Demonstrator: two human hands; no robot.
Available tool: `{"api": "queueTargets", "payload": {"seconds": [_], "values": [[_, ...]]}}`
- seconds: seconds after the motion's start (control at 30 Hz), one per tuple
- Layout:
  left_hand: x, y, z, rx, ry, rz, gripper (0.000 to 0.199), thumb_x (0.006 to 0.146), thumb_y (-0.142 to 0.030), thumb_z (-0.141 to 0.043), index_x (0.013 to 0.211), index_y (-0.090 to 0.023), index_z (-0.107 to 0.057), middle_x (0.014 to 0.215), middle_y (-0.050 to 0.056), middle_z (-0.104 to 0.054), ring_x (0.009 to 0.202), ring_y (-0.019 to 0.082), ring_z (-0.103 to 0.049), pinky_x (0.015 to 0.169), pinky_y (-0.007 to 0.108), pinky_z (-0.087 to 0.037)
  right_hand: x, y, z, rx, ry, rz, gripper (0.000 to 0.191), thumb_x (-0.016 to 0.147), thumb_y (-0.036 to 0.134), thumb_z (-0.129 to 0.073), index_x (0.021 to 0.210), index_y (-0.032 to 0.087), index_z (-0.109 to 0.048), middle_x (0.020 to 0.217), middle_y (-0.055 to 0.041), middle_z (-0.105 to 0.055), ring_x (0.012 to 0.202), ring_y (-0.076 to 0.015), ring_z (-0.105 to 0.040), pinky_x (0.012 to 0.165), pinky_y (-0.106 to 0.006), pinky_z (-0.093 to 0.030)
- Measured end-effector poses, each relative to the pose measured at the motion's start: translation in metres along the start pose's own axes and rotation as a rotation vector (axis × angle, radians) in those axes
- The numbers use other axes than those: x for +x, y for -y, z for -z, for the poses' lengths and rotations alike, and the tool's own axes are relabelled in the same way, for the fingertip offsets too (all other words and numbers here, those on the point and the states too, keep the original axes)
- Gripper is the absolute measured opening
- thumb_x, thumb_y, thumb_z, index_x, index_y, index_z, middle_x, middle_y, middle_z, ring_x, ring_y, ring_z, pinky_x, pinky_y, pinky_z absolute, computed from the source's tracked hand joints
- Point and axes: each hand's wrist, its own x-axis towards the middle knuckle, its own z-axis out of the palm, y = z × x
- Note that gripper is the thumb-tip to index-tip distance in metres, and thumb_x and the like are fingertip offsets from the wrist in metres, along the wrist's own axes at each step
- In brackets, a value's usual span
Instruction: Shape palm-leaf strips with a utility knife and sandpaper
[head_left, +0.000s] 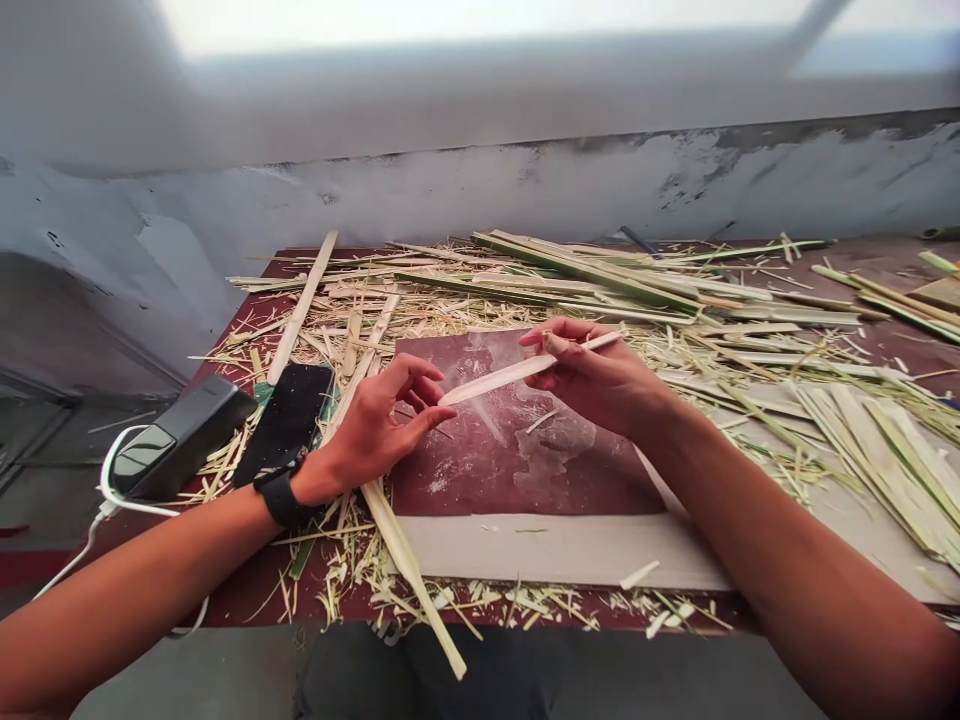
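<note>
Both hands are up over the bench: the right hand (600, 380) pinches the thick end of a pale, flat bamboo sliver (517, 370) between thumb and fingers, and the left hand (382, 425), its fingers curled narrow, meets the sliver's tapered tip at the fingertips. The sliver hangs just above the dark red cutting board (517, 460), tilted, higher at the right hand's end. What worries me is the thinness of that strip: held only at its two ends, a little too much bend or twist between the hands could crack it or split it along the grain. Its edges look sharp, too, so a slide of the left fingertips along them could leave a splinter or a cut (bare skin, no gloves). The bench is thick with loose shavings (420, 590) and long green-and-yellow strips (600, 270), so a dropped sliver could easily get lost among pieces that look much like it. A black phone (289, 420) and a dark charging block (176, 440) with a white cable (112, 500) sit just beside the left wrist, which wears a black watch (281, 495); a sweep of that forearm could knock them or snag the cable near the bench's edge.
</note>
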Motion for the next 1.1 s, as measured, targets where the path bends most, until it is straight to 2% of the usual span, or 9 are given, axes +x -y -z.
{"api": "queueTargets", "payload": {"seconds": [0.1, 0.27, 0.5, 0.6, 0.67, 0.77, 0.87, 0.97, 1.1], "values": [[0.0, -0.001, 0.0, 0.04, 0.0, -0.008, 0.029, 0.088, -0.017, -0.076, 0.11, -0.02, -0.058, 0.087, -0.001, -0.065, 0.076, 0.011, -0.067, 0.07, 0.023, -0.058, -0.001, 0.002, 0.005, -0.041, 0.055, -0.007, 0.029, 0.075, 0.044, -0.088, 0.082, 0.02, -0.074, 0.078, 0.0002, -0.064, 0.062, -0.0087, -0.056, 0.057, -0.025, -0.048], [0.0, -0.002, 0.0, 0.052, 0.033, 0.018, 0.027, 0.089, -0.016, -0.074, 0.112, -0.02, -0.059, 0.081, -0.003, -0.062, 0.072, 0.01, -0.064, 0.069, 0.024, -0.056, 0.001, 0.002, 0.01, -0.071, 0.034, 0.015, 0.038, 0.078, 0.056, -0.082, 0.078, 0.019, -0.075, 0.056, 0.0016, -0.057, 0.055, -0.009, -0.054, 0.053, -0.024, -0.044], [0.0, -0.015, -0.002, -0.259, 0.187, 0.233, 0.037, 0.087, -0.026, -0.078, 0.115, -0.021, -0.055, 0.081, -0.002, -0.064, 0.068, 0.01, -0.064, 0.056, 0.02, -0.051, -0.001, 0.002, 0.012, -0.147, 0.011, -0.028, 0.041, 0.076, 0.061, -0.081, 0.073, 0.021, -0.071, 0.054, 0.0008, -0.057, 0.048, -0.0105, -0.052, 0.045, -0.024, -0.042], [0.002, -0.019, -0.003, -0.393, 0.197, 0.309, 0.03, 0.09, -0.021, -0.072, 0.114, -0.02, -0.054, 0.074, -0.004, -0.063, 0.061, 0.008, -0.063, 0.053, 0.018, -0.051, -0.003, 0.004, 0.01, -0.185, 0.037, -0.023, 0.045, 0.079, 0.068, -0.074, 0.083, 0.023, -0.074, 0.055, -0.0004, -0.059, 0.048, -0.0124, -0.051, 0.045, -0.027, -0.042], [0.005, -0.017, -0.003, -0.442, 0.13, 0.339, 0.026, 0.089, -0.02, -0.073, 0.108, -0.019, -0.054, 0.07, -0.005, -0.061, 0.057, 0.008, -0.063, 0.052, 0.017, -0.053, -0.004, 0.005, 0.008, -0.236, 0.062, 0.015, 0.054, 0.084, 0.074, -0.064, 0.101, 0.024, -0.074, 0.058, -0.001, -0.062, 0.05, -0.0143, -0.052, 0.047, -0.029, -0.042], [0.011, -0.011, 0.0, -0.488, -0.048, 0.378, 0.03, 0.086, -0.021, -0.076, 0.102, -0.019, -0.051, 0.069, -0.006, -0.062, 0.058, 0.01, -0.068, 0.052, 0.017, -0.056, -0.005, 0.005, 0.007, -0.455, 0.089, 0.128, 0.059, 0.092, 0.072, -0.054, 0.126, 0.025, -0.064, 0.068, -0.0019, -0.069, 0.058, -0.0168, -0.058, 0.057, -0.032, -0.047], [0.015, -0.005, 0.004, -0.511, -0.183, 0.397, 0.037, 0.083, -0.023, -0.08, 0.102, -0.021, -0.048, 0.07, -0.007, -0.062, 0.063, 0.012, -0.073, 0.052, 0.017, -0.058, -0.007, 0.002, 0.009, -0.827, 0.273, 0.268, 0.059, 0.098, 0.063, -0.051, 0.144, 0.026, -0.053, 0.091, -0.0057, -0.077, 0.083, -0.022, -0.066, 0.082, -0.041, -0.049], [0.015, -0.004, 0.003, -0.51, -0.198, 0.382, 0.04, 0.083, -0.025, -0.08, 0.103, -0.022, -0.047, 0.074, -0.007, -0.061, 0.068, 0.015, -0.076, 0.054, 0.019, -0.061, -0.007, -0.003, 0.013, -1.115, 0.445, 0.347, 0.061, 0.101, 0.057, -0.045, 0.154, 0.026, -0.044, 0.113, -0.0078, -0.077, 0.1, -0.0272, -0.06, 0.095, -0.051, -0.041], [0.012, -0.011, -0.002, -0.49, -0.165, 0.379, 0.034, 0.085, -0.028, -0.079, 0.1, -0.022, -0.049, 0.079, -0.007, -0.059, 0.07, 0.016, -0.077, 0.052, 0.017, -0.059, -0.005, -0.005, 0.016, -1.325, 0.417, 0.367, 0.061, 0.103, 0.053, -0.041, 0.159, 0.028, -0.036, 0.125, -0.0077, -0.074, 0.103, -0.0296, -0.054, 0.093, -0.053, -0.038]]}}
